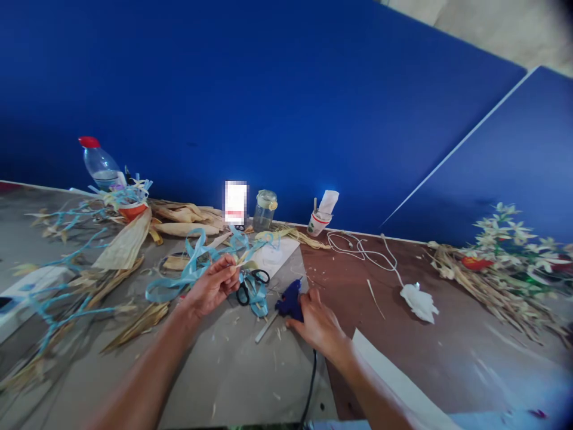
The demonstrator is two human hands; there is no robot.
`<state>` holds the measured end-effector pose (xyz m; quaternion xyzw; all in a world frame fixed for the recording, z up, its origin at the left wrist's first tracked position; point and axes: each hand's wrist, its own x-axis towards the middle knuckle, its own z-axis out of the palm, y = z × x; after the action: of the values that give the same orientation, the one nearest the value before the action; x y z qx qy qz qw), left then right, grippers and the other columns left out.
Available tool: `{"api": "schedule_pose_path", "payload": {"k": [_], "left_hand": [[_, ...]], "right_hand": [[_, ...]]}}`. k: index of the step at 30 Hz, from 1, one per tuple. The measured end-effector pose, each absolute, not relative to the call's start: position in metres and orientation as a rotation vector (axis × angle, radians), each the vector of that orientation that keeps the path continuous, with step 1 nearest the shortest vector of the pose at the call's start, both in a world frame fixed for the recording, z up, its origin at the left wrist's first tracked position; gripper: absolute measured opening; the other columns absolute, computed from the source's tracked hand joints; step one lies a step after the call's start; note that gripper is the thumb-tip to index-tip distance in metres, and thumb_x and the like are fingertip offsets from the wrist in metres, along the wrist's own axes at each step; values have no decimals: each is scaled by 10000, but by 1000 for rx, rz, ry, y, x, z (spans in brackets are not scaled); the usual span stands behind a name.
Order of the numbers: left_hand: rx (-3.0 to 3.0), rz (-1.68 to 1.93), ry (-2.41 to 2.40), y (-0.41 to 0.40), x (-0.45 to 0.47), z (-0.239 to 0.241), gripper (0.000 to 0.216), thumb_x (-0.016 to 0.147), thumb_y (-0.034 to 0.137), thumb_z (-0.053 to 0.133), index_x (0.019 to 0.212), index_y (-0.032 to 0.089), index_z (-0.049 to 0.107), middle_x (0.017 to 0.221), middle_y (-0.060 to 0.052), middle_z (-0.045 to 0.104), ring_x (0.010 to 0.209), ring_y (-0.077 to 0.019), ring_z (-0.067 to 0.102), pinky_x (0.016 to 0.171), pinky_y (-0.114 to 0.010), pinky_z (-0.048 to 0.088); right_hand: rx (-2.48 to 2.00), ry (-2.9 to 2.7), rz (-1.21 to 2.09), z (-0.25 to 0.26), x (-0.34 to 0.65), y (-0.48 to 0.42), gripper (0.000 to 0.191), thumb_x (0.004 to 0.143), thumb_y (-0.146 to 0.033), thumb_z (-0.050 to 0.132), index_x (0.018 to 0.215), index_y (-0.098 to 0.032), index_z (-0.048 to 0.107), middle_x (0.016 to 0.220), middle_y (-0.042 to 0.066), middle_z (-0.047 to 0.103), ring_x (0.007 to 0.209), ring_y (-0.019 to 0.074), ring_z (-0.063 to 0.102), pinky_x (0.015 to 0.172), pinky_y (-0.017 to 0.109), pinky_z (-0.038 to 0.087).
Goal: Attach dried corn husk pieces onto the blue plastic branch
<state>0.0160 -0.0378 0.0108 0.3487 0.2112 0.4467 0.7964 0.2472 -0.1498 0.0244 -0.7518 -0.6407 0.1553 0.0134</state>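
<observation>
My left hand (216, 285) is closed in a pinch on a thin, pale strip of dried husk, whose tip pokes up past the fingers. My right hand (319, 319) grips the dark blue glue gun (290, 300) low over the table, with a whitish glue stick (267, 327) jutting from its back. Between the hands lie black-handled scissors (243, 294), partly over light blue ribbon (257, 298). More of the curled blue ribbon (193, 263) loops behind my left hand. Beyond the glue gun, a white sheet of paper (280, 255) rests on the table.
Dried husks (188, 229), a glass jar (265, 212) and a cup (319, 223) stand or lie along the blue partition. A plastic bottle (101, 164) and blue-stemmed flowers (58, 319) are left. At right are a white cable (389, 254), crumpled tissue (419, 303) and white flowers (505, 236).
</observation>
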Motion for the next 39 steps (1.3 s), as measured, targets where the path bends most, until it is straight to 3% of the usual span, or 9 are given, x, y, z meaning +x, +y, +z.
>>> {"api": "schedule_pose_path", "payload": {"k": [8,10,14,19,25,32,39], "left_hand": [[746,964,425,-40,13,13,182,732,209,715,780,187,540,519,80,384,460,-59,354,493,-209,316],[744,963,414,-39,13,12,184,730,203,714,784,186,539,519,81,380,457,-57,351,485,-205,309],[742,944,409,-38,13,10,196,727,204,718,791,182,534,526,79,391,464,-55,365,493,-201,314],[772,948,394,-38,13,8,180,743,207,707,798,178,538,522,78,393,457,-53,349,493,-209,305],[754,953,405,-37,10,7,200,728,210,715,814,184,535,522,84,386,454,-54,351,495,-211,314],[764,945,433,-36,9,12,220,710,221,733,777,181,527,493,88,373,437,-56,345,489,-213,334],[778,937,445,-36,9,12,228,707,223,737,772,175,524,482,88,376,422,-53,337,477,-208,321]], "right_hand": [[-2101,-1832,513,12,259,-143,208,743,-227,560,915,-142,642,992,138,571,900,255,608,822,350,445],[-1917,-1673,569,16,265,-144,220,745,-282,572,912,-158,646,934,122,592,869,251,594,796,353,447],[-1414,-1192,1030,40,266,-145,428,811,-548,475,956,-181,641,764,76,612,563,170,516,580,319,421],[-1019,-1108,1318,69,240,-141,581,709,-685,553,939,-160,652,780,83,630,457,92,394,472,263,331],[-926,-1376,1392,72,223,-126,516,797,-616,538,916,-125,640,791,83,624,474,77,444,449,222,299],[-905,-1468,1367,65,232,-119,506,853,-594,481,977,-127,632,612,16,530,466,84,432,461,227,305],[-940,-1463,1341,65,230,-115,530,830,-624,491,935,-124,629,695,41,577,456,75,431,459,233,315]]}}
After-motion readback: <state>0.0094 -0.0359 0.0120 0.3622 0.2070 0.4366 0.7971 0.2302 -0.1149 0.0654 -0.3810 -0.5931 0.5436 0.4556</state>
